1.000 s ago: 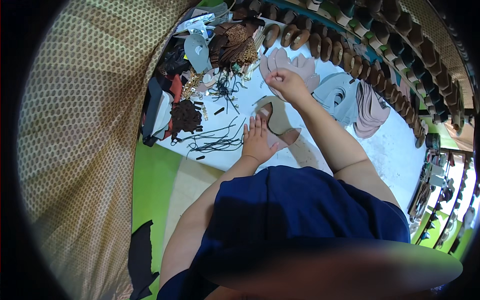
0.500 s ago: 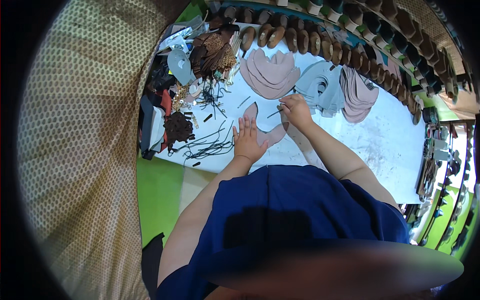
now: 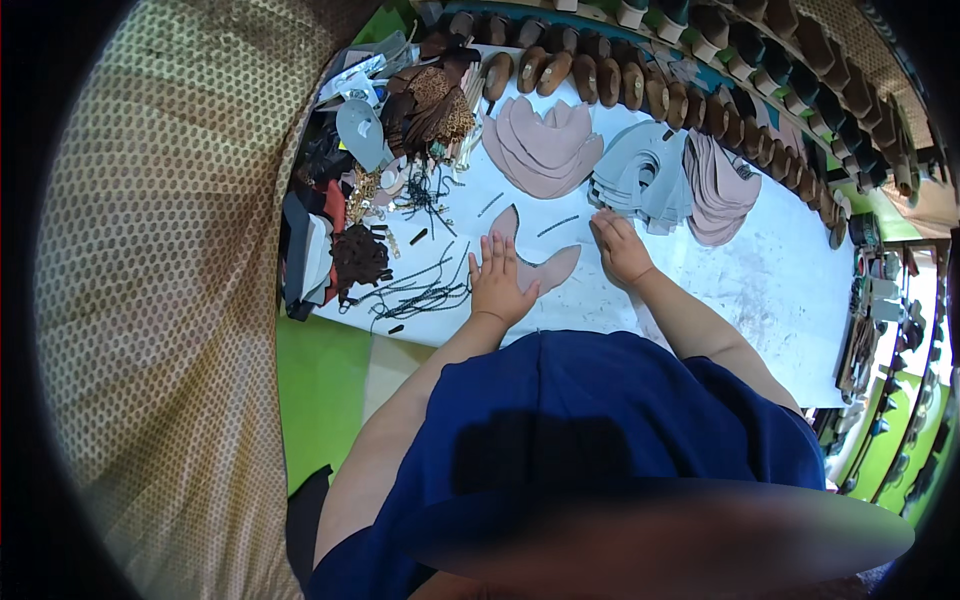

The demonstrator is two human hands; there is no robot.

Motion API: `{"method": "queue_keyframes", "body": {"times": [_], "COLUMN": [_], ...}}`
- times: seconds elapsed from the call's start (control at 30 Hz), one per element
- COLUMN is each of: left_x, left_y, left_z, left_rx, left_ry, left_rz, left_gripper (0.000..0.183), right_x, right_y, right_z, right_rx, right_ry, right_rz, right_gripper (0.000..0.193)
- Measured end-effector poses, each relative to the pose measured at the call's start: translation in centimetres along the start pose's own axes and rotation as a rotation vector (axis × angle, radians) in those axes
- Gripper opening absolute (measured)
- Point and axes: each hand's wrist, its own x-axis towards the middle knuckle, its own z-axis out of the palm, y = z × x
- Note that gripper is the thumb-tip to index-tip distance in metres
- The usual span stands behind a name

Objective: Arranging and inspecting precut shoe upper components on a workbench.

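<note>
A pink U-shaped shoe-upper piece [image 3: 560,268] lies flat on the white-covered table, with dark trim along part of its inner edge. My left hand [image 3: 502,285] rests open on its left side, fingers spread. Just above the piece's opening lies a thin dark braided strip [image 3: 558,226]; a shorter dark strip [image 3: 490,204] is farther left. Apart from the pink piece, my right hand [image 3: 624,248] lies on the table, loosely bent fingers near the stacked grey-blue pieces [image 3: 640,185]. Nothing shows in it.
Stacked pink pieces [image 3: 540,155] lie ahead, with another pink stack [image 3: 718,190] farther right. Dark cords [image 3: 425,290] and a brown heap [image 3: 358,255] are at left. Leopard-print material [image 3: 435,95] sits behind them. Brown shoe lasts [image 3: 605,82] line the back edge.
My right hand has let go of the dark braided strip and moved right and nearer to me, onto the table. The strip now lies above the pink piece. My left hand stays put.
</note>
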Motion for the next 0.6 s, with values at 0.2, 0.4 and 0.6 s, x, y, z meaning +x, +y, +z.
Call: {"method": "queue_keyframes", "body": {"times": [0.2, 0.4, 0.6], "left_x": [0.09, -0.16, -0.21], "left_y": [0.19, 0.11, 0.36], "left_z": [-0.13, -0.18, -0.26], "left_rx": [0.006, 0.008, 0.024], "left_ry": [-0.039, -0.017, -0.017], "left_rz": [-0.005, 0.001, -0.001], "left_gripper": [0.098, 0.096, 0.095], "right_x": [0.59, 0.59, 0.33], "right_y": [-0.05, -0.13, -0.31], "right_z": [0.21, 0.39, 0.25], "right_rx": [-0.111, -0.100, -0.113], "right_ry": [-0.035, -0.016, -0.016], "right_rz": [-0.013, -0.007, 0.026], "right_gripper": [0.038, 0.036, 0.036]}}
